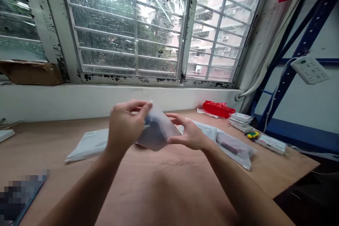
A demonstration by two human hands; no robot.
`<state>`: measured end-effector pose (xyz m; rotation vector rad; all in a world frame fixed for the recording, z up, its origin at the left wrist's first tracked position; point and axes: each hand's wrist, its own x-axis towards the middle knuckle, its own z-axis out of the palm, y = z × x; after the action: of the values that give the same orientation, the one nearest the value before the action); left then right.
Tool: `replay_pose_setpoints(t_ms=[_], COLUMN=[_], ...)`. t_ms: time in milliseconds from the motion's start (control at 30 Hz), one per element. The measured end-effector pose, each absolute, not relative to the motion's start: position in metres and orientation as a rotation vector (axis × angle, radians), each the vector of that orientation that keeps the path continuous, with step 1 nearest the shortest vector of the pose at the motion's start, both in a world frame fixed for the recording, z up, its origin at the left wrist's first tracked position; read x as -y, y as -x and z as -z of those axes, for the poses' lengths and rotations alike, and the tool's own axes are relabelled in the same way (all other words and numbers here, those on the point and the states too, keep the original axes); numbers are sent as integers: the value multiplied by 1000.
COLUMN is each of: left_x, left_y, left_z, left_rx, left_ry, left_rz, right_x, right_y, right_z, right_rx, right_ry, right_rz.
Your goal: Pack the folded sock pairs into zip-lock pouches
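Fingers of the left hand (124, 127) pinch a plastic bag (156, 130); right fingers (180, 131) splay against it.

Left hand (126, 129) pinches, thumb on top; right hand (189, 135) curves, fingers spread.

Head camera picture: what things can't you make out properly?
Head view:
- Inside of the translucent plastic bag: cloudy plastic and the left hand hide it.
- Dark thing in the bottom-left corner: pixelated, cut off by the edge.
- Dark strip on the white plastic bag: too small to read.
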<state>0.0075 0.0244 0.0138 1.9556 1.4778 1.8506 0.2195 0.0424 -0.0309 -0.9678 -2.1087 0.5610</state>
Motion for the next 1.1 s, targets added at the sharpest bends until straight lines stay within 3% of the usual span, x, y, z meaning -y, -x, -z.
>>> replay_pose_setpoints(t_ms=[133,233,300,433,533,733,933,1100], left_x=[-15,-16,-23,-36,-41,-40,-48,-54], left_y=[-34,-33,-23,2,19,51,60,57], left_z=[-3,-2,-2,5,25,96,131,140], left_rx=[-1326,-1312,-1359,-1441,-1533,-1723,-1698,-1645], left_ry=[-2039,-2055,-2043,-1948,-1949,-2066,-2124,-2148], left_rz=[-1700,-1566,-1519,-1503,-1411,-1235,-1161,-1084], right_x=[-43,-50,-56,-68,-75,-81,-121,-146], right_y=[-210,-224,-246,-299,-323,-329,-346,-355], right_z=[41,45,38,19,33,99,81,106], right_rx=[2066,2081,2095,1890,1799,2234,2006,2200], right_ry=[1065,1148,1317,1739,1860,1891,1898,2022], right_rz=[-789,-753,-515,341,657,399,382,147])
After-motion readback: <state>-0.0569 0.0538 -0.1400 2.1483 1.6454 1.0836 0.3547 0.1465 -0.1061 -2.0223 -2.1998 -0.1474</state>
